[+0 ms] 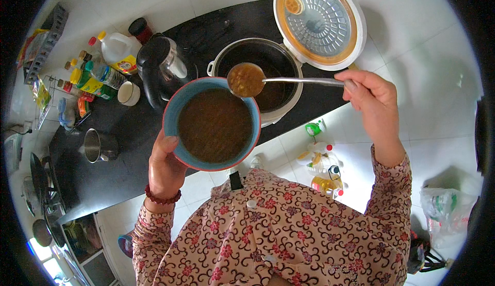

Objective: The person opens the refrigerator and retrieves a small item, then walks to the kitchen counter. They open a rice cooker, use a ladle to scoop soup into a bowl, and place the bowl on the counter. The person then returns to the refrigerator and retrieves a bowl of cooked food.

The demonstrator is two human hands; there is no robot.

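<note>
My left hand (pixel 166 162) grips a blue bowl with a red rim (pixel 169 127) from its lower left side, thumb over the rim. Brown soup or porridge (pixel 214 125) fills much of the bowl. In my right hand (pixel 373 102) is the handle of a metal ladle (pixel 301 80). The ladle's round cup, full of brown liquid with small pale bits (pixel 246 80), is at the bowl's upper right rim; whether they touch I cannot tell. Behind both stands a rice cooker (pixel 297 92) with a dark inner pot, its lid (pixel 323 23) raised. Dark liquid shows inside the pot.
On the black counter (pixel 135 166) stand an electric kettle (pixel 160 63), a white cup (pixel 128 93), a metal pot (pixel 99 147) and several bottles (pixel 118 50). Oil bottles (pixel 325 170) and a green bottle (pixel 314 128) are on the tiled floor. Plastic bags (pixel 444 212) lie at the right.
</note>
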